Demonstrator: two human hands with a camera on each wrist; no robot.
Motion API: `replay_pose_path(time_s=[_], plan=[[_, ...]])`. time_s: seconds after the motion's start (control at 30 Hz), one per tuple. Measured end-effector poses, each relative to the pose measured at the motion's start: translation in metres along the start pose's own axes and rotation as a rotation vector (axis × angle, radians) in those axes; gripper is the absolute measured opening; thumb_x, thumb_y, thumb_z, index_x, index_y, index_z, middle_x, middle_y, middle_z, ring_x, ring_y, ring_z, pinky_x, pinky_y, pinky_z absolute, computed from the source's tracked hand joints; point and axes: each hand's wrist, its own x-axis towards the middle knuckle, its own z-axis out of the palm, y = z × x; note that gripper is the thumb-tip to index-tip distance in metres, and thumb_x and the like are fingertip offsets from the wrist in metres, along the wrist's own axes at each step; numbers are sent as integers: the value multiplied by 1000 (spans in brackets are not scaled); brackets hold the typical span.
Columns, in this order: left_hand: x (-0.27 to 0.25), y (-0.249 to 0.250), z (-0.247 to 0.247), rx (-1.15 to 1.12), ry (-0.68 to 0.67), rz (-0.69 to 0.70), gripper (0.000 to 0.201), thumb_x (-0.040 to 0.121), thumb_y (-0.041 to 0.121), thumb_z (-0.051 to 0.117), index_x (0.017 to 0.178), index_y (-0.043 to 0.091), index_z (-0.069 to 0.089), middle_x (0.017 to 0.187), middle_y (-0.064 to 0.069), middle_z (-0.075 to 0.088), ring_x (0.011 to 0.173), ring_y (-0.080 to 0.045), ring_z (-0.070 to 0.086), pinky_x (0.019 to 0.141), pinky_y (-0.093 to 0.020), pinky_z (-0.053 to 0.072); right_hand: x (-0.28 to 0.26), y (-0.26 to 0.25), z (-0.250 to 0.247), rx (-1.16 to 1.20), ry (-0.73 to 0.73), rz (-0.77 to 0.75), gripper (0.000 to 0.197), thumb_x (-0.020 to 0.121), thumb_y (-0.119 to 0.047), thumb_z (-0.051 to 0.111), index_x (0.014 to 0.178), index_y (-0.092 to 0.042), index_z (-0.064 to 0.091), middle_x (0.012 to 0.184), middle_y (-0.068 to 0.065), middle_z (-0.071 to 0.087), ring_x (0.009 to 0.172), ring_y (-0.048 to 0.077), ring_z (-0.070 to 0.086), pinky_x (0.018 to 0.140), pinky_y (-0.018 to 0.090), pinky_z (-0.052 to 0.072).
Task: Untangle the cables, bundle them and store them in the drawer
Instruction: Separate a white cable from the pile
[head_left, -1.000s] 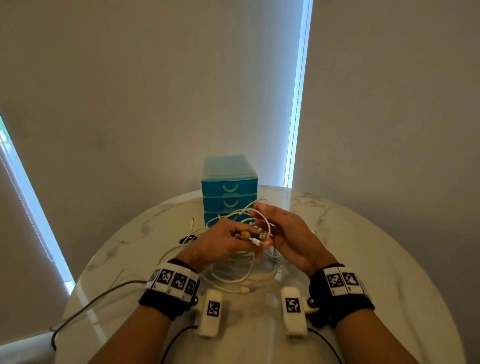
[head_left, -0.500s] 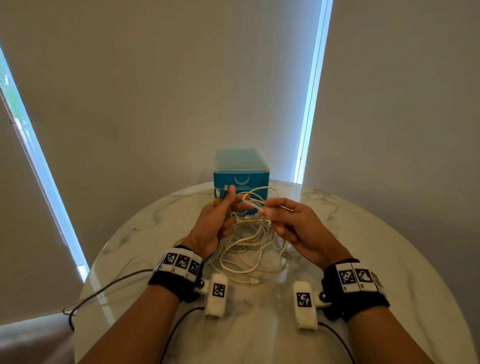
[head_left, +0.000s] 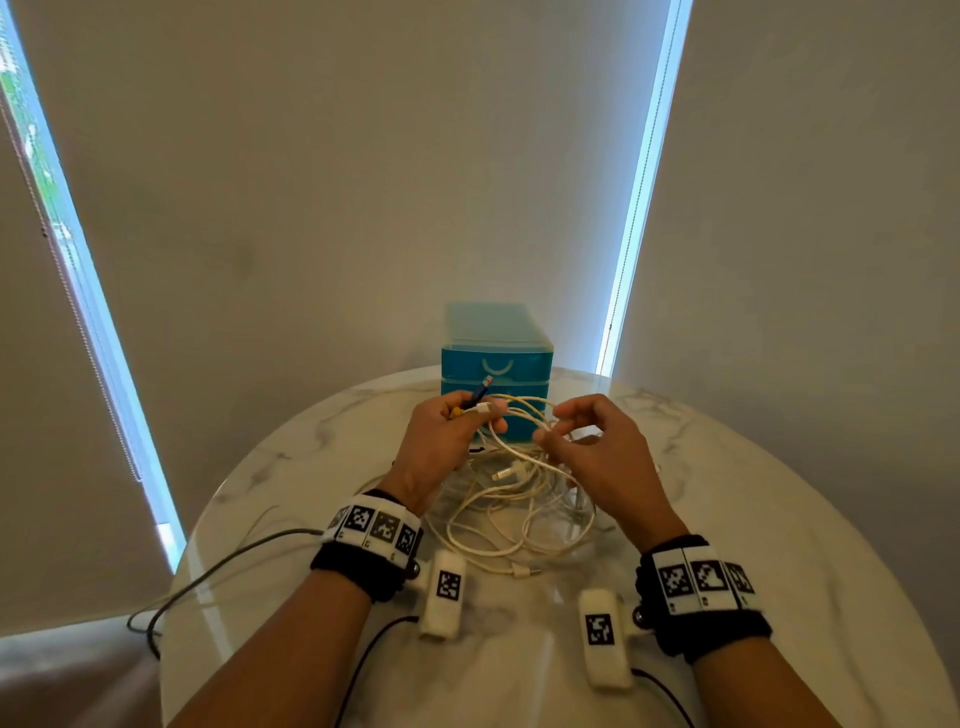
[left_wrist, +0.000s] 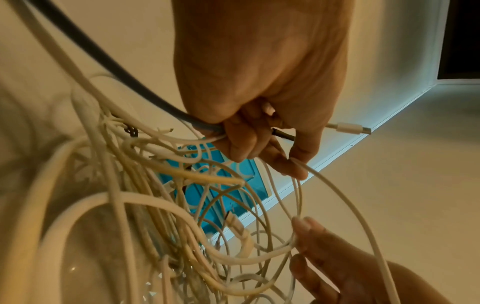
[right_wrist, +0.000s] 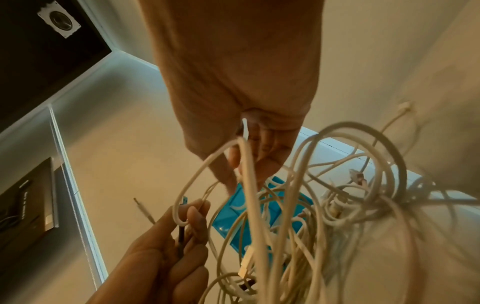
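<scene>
A tangle of white cables (head_left: 511, 499) hangs from both hands down onto the marble table (head_left: 779, 519). My left hand (head_left: 452, 436) grips several cable ends, among them a blue-tipped USB plug (head_left: 480, 391) and a white plug (left_wrist: 348, 130). My right hand (head_left: 587, 441) pinches a white cable loop (head_left: 540, 423) close beside it. In the left wrist view the left fingers (left_wrist: 249, 142) curl round dark and white cords. In the right wrist view the tangle (right_wrist: 324, 205) droops beneath the right fingers (right_wrist: 262, 152). The blue drawer unit (head_left: 496, 358) stands right behind the hands, drawers closed.
A grey cord (head_left: 218, 566) runs off the table's left edge. Two white tagged sensor pods (head_left: 441, 592) hang under the wrists near the table's front. Window blinds stand behind the table.
Both hands have lifted the cables higher. The left hand now holds the plug ends upright, and the right hand has shifted to pinch a loop to its right.
</scene>
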Motion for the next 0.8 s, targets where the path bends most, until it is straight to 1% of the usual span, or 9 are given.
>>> replay_pose_path(time_s=[0.17, 0.27, 0.37, 0.43, 0.5, 0.57, 0.63, 0.7, 0.8], plan=[[2, 2, -2, 12, -10, -11, 16, 98, 27, 76, 94, 12, 78, 81, -5, 76, 47, -5, 42, 45, -20, 32, 4, 9, -2, -53, 170, -36, 14, 88, -18, 86, 93, -25, 76, 85, -5, 78, 65, 18, 78, 65, 36, 65], [6, 6, -7, -91, 70, 2, 24, 102, 28, 70, 82, 14, 71, 57, 5, 54, 44, -7, 32, 41, -20, 26, 8, 18, -10, 0, 340, 25, 16, 87, -9, 80, 87, -25, 75, 82, -2, 77, 65, 28, 76, 59, 37, 61], [12, 7, -18, -246, 145, 17, 30, 104, 33, 68, 79, 17, 71, 55, 5, 31, 46, -10, 19, 42, -24, 16, 7, 30, -13, -50, 201, 115, 22, 85, -8, 81, 82, -29, 83, 84, 0, 78, 79, 32, 76, 66, 36, 58], [11, 6, -19, -234, 127, 33, 27, 104, 35, 69, 87, 15, 76, 55, 6, 36, 45, -9, 20, 42, -23, 18, 6, 22, -10, -56, 157, 100, 21, 81, -13, 89, 87, -33, 84, 97, 0, 76, 90, 22, 74, 75, 31, 56], [8, 7, -15, -221, 69, 57, 27, 105, 35, 67, 105, 9, 76, 63, 8, 57, 46, -7, 23, 40, -20, 23, 5, 2, -8, 16, 145, 19, 24, 83, -19, 92, 100, -31, 82, 101, -3, 71, 83, 11, 68, 71, 23, 54], [4, 10, -8, -221, 13, 77, 34, 105, 35, 66, 120, 5, 71, 83, 5, 75, 47, -8, 26, 41, -19, 26, 3, -19, -2, 173, 72, -23, 29, 91, -23, 87, 116, -29, 74, 94, 0, 74, 72, 7, 66, 62, 20, 53], [0, 15, -4, -185, -34, 98, 34, 105, 36, 65, 124, 8, 69, 106, -3, 80, 48, -8, 29, 43, -19, 29, -2, -30, 8, 234, -50, 51, 26, 101, -27, 77, 125, -30, 69, 93, 4, 80, 69, 8, 69, 58, 21, 53], [-4, 18, -3, -153, -71, 115, 31, 106, 35, 64, 124, 11, 69, 116, -8, 80, 48, -8, 31, 44, -19, 30, -5, -28, 15, 256, -130, 118, 19, 108, -23, 66, 126, -21, 72, 98, 8, 83, 78, 16, 74, 62, 25, 56], [-4, 17, -5, -113, -105, 122, 30, 105, 35, 65, 122, 11, 69, 116, -9, 80, 46, -7, 30, 43, -19, 27, 3, -23, 7, 682, -42, 178, 29, 106, -10, 56, 128, -1, 72, 113, 17, 81, 95, 23, 76, 76, 29, 58]])
